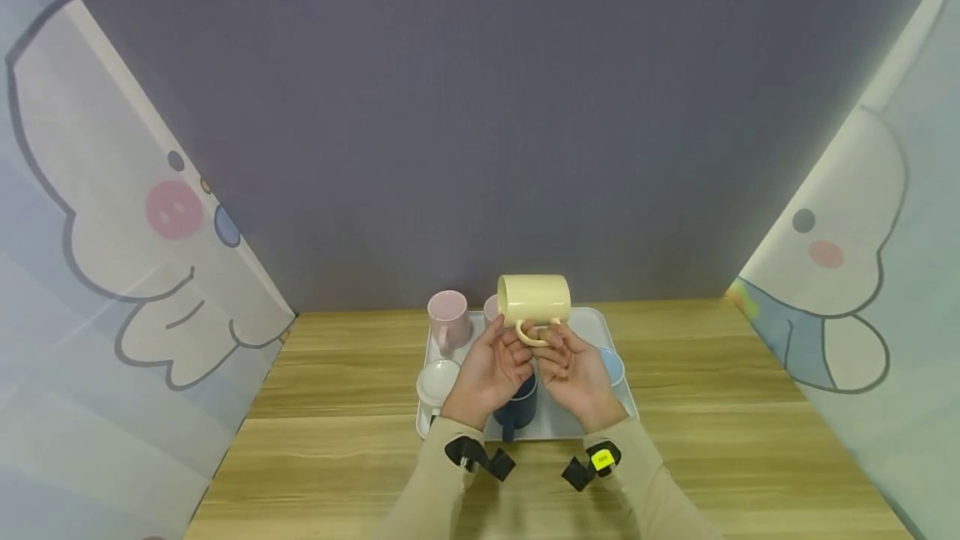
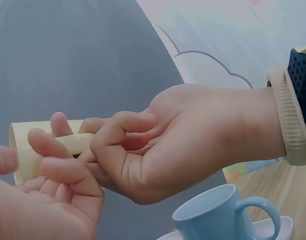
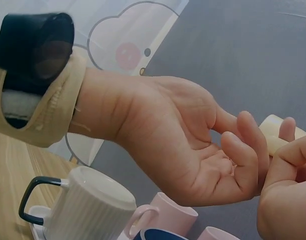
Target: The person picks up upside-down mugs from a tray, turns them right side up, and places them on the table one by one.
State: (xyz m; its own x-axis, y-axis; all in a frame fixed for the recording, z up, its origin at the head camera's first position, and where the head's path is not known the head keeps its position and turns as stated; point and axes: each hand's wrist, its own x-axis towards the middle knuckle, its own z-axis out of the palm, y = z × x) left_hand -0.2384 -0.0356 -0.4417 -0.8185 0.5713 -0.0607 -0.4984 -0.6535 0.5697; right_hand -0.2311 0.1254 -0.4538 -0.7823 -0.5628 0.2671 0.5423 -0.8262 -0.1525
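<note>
A pale yellow mug (image 1: 534, 298) is held on its side above the tray (image 1: 592, 323), its mouth facing left and its handle toward the person. My right hand (image 1: 577, 373) grips the handle with curled fingers, as the left wrist view shows. At the mouth end my left hand (image 1: 487, 377) holds the mug from below, palm up, thumb near the rim. The two hands' fingertips meet around the handle (image 2: 77, 144). In the right wrist view, fingers hide most of the mug (image 3: 273, 127).
On the tray stand a pink mug (image 1: 448, 319), a partly hidden second pink mug (image 1: 491, 307), a white ribbed mug (image 3: 90, 205) with a dark handle, a navy mug (image 1: 517, 408) and a light blue mug (image 2: 213, 215). A grey partition (image 1: 480, 123) rises behind the wooden table (image 1: 720, 407).
</note>
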